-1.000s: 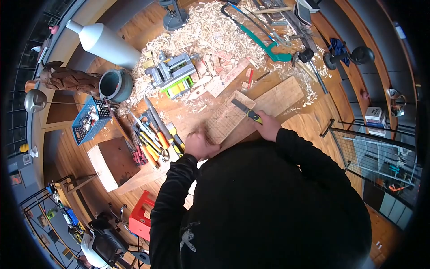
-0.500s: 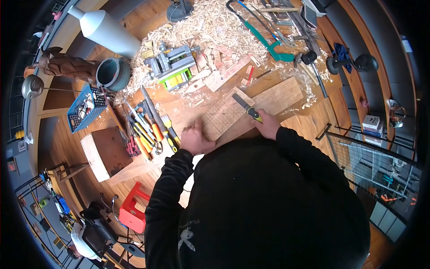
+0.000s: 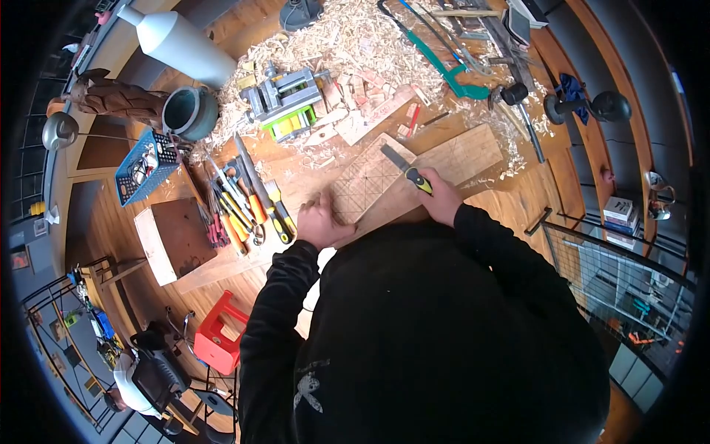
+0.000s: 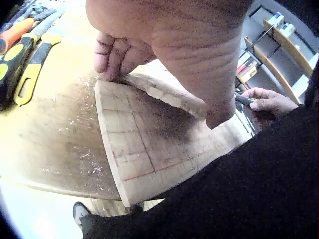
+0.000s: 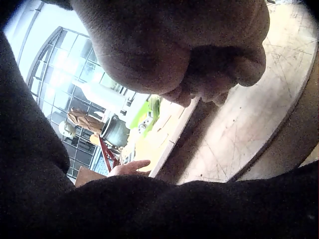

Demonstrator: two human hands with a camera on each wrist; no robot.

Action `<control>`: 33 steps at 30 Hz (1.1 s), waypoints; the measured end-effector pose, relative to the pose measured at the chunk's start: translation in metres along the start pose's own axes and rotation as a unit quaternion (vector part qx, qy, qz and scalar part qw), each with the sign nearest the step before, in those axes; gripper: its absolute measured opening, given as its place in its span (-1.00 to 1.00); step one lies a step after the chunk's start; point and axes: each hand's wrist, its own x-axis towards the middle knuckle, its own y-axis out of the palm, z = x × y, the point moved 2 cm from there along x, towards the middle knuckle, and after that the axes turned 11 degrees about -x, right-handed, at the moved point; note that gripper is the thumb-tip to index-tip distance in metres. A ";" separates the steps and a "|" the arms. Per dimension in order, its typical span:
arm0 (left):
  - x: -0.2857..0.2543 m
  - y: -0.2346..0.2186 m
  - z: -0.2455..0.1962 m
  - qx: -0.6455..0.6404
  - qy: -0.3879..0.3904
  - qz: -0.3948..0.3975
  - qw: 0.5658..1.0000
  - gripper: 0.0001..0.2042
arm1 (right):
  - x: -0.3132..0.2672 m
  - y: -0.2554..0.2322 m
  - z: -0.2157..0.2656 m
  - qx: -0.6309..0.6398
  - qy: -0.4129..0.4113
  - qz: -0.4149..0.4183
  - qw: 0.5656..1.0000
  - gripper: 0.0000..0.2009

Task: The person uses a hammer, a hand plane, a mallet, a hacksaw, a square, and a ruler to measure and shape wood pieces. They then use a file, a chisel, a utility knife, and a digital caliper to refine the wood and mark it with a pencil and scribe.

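Observation:
My left hand (image 3: 319, 223) grips the near end of a flat wooden piece (image 3: 366, 185) with pencilled grid lines. In the left wrist view its fingers are on the far side and its thumb on the near side, with the rough edge of the wood piece (image 4: 172, 97) between. Beneath it lies a longer wooden board (image 3: 470, 159), marked with pencil and red lines. My right hand (image 3: 442, 198) holds a file (image 3: 396, 156) by its black and yellow handle, the grey blade slanting over the wood piece's right edge. The right wrist view hides the file behind the hand.
Left of the hands lie several hand tools (image 3: 248, 203) and a wooden box (image 3: 181, 240). A grey vise (image 3: 285, 100) stands beyond, among wood shavings (image 3: 347, 37). A green-framed saw (image 3: 444, 70) and a hammer (image 3: 514, 94) lie at the back right. A red stool (image 3: 218, 344) stands on the floor.
My left hand has drawn slightly left along the wood piece's near end. The right hand still holds the file over the wood, with its angle slightly changed.

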 end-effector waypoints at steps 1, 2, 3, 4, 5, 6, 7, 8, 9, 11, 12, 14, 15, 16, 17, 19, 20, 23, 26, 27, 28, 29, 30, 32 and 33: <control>0.000 0.001 -0.001 0.004 -0.008 0.008 1.000 -0.01 | 0.000 0.000 -0.001 -0.004 0.003 0.002 1.000 -0.63; 0.001 0.002 -0.001 0.007 -0.016 0.015 1.000 -0.01 | 0.000 0.000 -0.001 -0.003 0.003 0.001 1.000 -0.63; 0.001 0.003 -0.001 0.008 -0.015 0.016 1.000 -0.01 | -0.002 0.000 -0.001 -0.011 -0.009 0.007 1.000 -0.63; 0.002 0.002 -0.004 0.006 -0.022 0.013 1.000 -0.02 | -0.003 0.001 0.000 -0.019 -0.020 0.013 1.000 -0.63; 0.003 0.001 -0.007 0.003 -0.030 0.011 0.999 -0.03 | -0.005 0.003 0.000 -0.018 -0.018 0.013 1.000 -0.63; 0.003 0.000 -0.009 0.003 -0.030 0.013 0.999 -0.03 | -0.006 0.005 0.000 -0.024 -0.021 0.026 0.999 -0.63; 0.004 0.000 -0.010 0.003 -0.036 0.023 0.999 -0.04 | -0.008 0.008 0.001 -0.030 -0.023 0.040 0.998 -0.63; 0.005 -0.001 -0.011 0.003 -0.043 0.032 0.999 -0.04 | -0.009 0.010 0.002 -0.028 -0.022 0.039 0.999 -0.63; 0.005 -0.001 -0.011 0.003 -0.042 0.033 0.999 -0.04 | -0.010 0.012 0.004 -0.032 -0.031 0.052 0.998 -0.63; 0.005 -0.001 -0.011 0.005 -0.038 0.033 0.999 -0.02 | -0.012 0.015 0.009 -0.035 -0.041 0.063 0.997 -0.63; 0.006 -0.001 -0.011 0.005 -0.037 0.034 0.999 -0.02 | -0.014 0.016 0.013 -0.034 -0.044 0.072 0.996 -0.64; 0.006 0.000 -0.009 0.014 -0.042 0.051 0.998 0.01 | -0.016 0.021 0.018 -0.034 -0.048 0.082 0.995 -0.64; 0.006 0.000 -0.007 0.014 -0.043 0.052 0.998 0.01 | -0.018 0.026 0.020 -0.027 -0.073 0.093 0.993 -0.65; 0.006 -0.001 -0.008 0.010 -0.042 0.052 0.998 0.02 | -0.020 0.030 0.023 -0.020 -0.098 0.105 0.989 -0.65; 0.006 -0.001 -0.009 0.006 -0.040 0.053 0.998 0.04 | -0.021 0.033 0.026 -0.020 -0.096 0.105 0.990 -0.65; 0.005 0.001 -0.008 0.000 -0.029 0.032 0.999 0.05 | -0.023 0.039 0.032 -0.011 -0.110 0.084 0.990 -0.65; 0.005 0.001 -0.007 -0.006 -0.019 0.009 1.000 0.05 | -0.024 0.042 0.033 -0.011 -0.108 0.084 0.991 -0.65; 0.008 0.001 -0.008 -0.019 -0.032 0.028 0.999 0.05 | -0.025 0.051 0.032 -0.020 -0.088 0.076 0.993 -0.63; 0.009 -0.004 -0.011 -0.002 -0.061 0.074 0.995 0.06 | -0.027 0.051 0.037 0.010 -0.090 0.072 0.993 -0.64; 0.009 -0.006 -0.011 -0.002 -0.059 0.074 0.996 0.06 | -0.029 0.049 0.039 0.013 -0.085 0.073 0.994 -0.64; 0.009 -0.007 -0.011 -0.004 -0.058 0.074 0.996 0.05 | -0.030 0.047 0.042 0.017 -0.080 0.073 0.994 -0.64; 0.009 -0.008 -0.011 -0.005 -0.055 0.074 0.996 0.03 | -0.032 0.045 0.045 0.016 -0.079 0.070 0.994 -0.64; 0.010 -0.008 -0.011 -0.006 -0.051 0.074 0.996 0.03 | -0.033 0.042 0.047 0.016 -0.076 0.072 0.994 -0.65; 0.010 -0.006 -0.010 0.002 -0.053 0.077 0.996 0.01 | -0.034 0.040 0.048 0.015 -0.072 0.071 0.995 -0.65; 0.011 -0.005 -0.009 0.001 -0.050 0.075 0.996 0.01 | -0.034 0.040 0.046 0.017 -0.077 0.042 0.996 -0.65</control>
